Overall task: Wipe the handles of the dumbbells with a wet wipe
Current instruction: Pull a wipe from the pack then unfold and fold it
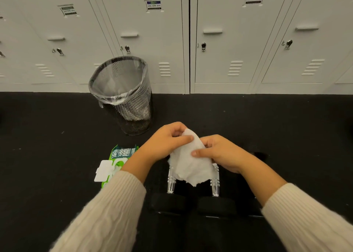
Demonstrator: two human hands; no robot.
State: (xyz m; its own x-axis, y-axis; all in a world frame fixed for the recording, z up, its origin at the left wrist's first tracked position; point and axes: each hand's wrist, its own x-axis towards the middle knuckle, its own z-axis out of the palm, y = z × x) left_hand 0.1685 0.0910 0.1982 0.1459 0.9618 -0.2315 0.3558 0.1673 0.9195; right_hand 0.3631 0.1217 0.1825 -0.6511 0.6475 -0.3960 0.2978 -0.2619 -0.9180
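Two hands share one wet wipe (188, 162). The left hand (168, 142) has its fingers (184, 138) pinched closed on the wipe's upper edge, thumb pressed flat against the sheet. The right hand (219, 152) grips the wipe's right side, its thumb on the front face and its other fingers curled behind the sheet. Between them the wipe hangs loose and partly spread, its ragged lower edge dangling just above the dumbbells without clearly touching them.

Below the wipe, two dumbbells (193, 198) lie side by side on the dark floor (47, 156). Their shiny metal handles (171, 183) run away from the camera, and the black end weights sit nearest the viewer. To the left, the green wipe pack (117, 162) lies on the floor with its white lid flipped open. Farther back stands a mesh bin (124, 95) with a clear liner, in front of a row of pale lockers (225, 41).

Judging from this, the task is at its start: a wipe is out and being opened up, but neither handle appears wiped yet. Both handles are left to do.
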